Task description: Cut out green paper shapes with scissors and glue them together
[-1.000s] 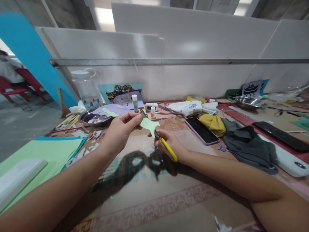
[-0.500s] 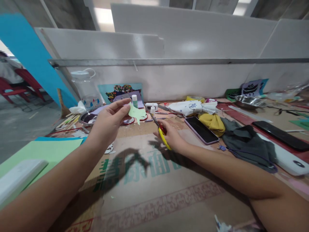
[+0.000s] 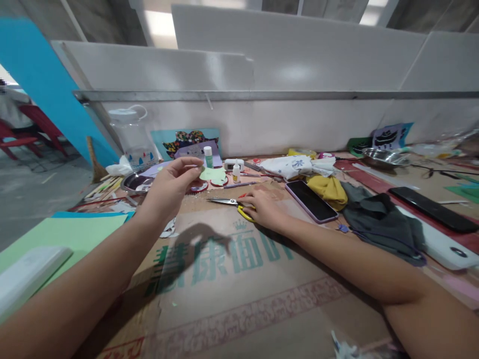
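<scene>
My left hand (image 3: 179, 180) is raised at the centre left, thumb and fingertips pinched on a small light green paper cutout (image 3: 213, 174). Below and to the right, my right hand (image 3: 264, 207) rests low over the cardboard (image 3: 239, 294), its fingers on the yellow and red handles of the scissors (image 3: 228, 202). The blades point left, lying nearly flat against the cardboard. Just behind stand a glue stick (image 3: 208, 157) and a small white bottle (image 3: 236, 173).
A clear water bottle (image 3: 132, 139) and metal bowl (image 3: 130, 183) stand at the left, near green paper (image 3: 93, 229). To the right lie a phone (image 3: 311, 200), yellow cloth (image 3: 328, 192), dark cloth (image 3: 385, 224) and black phone (image 3: 432, 209).
My right hand has lowered the scissors onto the cardboard, and the blades have turned from pointing up to pointing left. The green cutout in my left hand now looks flatter.
</scene>
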Motion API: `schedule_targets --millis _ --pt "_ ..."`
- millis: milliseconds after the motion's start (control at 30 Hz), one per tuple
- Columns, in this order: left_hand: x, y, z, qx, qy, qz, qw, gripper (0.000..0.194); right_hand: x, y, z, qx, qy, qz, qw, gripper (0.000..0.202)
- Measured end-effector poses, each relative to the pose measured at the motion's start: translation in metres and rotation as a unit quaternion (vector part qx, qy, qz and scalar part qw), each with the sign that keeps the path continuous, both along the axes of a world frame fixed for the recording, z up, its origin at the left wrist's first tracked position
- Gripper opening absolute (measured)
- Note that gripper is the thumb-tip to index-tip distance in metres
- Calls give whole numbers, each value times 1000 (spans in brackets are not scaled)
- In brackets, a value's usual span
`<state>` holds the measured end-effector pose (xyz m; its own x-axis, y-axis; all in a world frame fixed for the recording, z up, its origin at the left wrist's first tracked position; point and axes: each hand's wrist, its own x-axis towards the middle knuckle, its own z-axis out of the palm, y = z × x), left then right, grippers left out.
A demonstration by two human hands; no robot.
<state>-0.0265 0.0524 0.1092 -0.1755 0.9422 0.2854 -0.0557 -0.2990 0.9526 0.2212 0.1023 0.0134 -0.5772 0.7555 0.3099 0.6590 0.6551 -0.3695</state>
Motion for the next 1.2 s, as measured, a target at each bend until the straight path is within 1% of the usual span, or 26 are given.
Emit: schedule_targets --millis 167,233,433,567,667,733,800,833,867,900,933,1000,1067,1133,1167,1200 --pt "4 0 -12 0 43 -39 998 50 -2 2 -5 5 2 -9 1000 31" --pt "6 -1 -15 5 59 -47 997 52 -2 4 -7 7 5 -10 1000 30" --pt "13 -6 -14 -5 80 -35 996 38 -1 12 -8 15 18 1 1000 28" --pt "17 -5 -13 -10 82 -34 996 36 0 14 -6 28 28 -5 999 24" --pt "15 -1 -18 -20 104 -45 993 37 0 13 -5 32 31 -9 999 23" --pt "10 1 -27 -11 151 -47 987 36 0 13 -5 32 29 -11 999 23" --pt "2 0 -40 34 245 -37 968 28 0 13 -5 31 23 -12 999 23" --pt "-3 -1 -48 77 316 -21 945 23 0 14 -5 30 20 -12 999 24" --pt "-8 -2 -56 132 400 -6 907 20 0 14 -5 30 16 -11 999 24" --pt "-13 -4 -65 191 479 1 857 20 0 15 -5 30 14 -12 999 24" --pt "-17 -5 -73 209 505 -20 837 18 0 16 -5 31 13 -13 999 24" --pt "-24 -5 -86 225 540 -51 809 16 -1 16 -4 36 14 -17 999 23" --pt "-27 -4 -94 233 552 -49 799 16 -2 13 -2 45 22 -19 999 22" --pt "-26 -5 -95 236 558 -35 795 16 -4 7 0 58 36 -17 998 25" --pt "-24 -7 -94 233 554 -29 799 14 -6 3 1 66 47 -7 997 29" --pt "-20 -10 -92 223 544 -27 809 13 -8 -2 2 75 61 12 995 34"
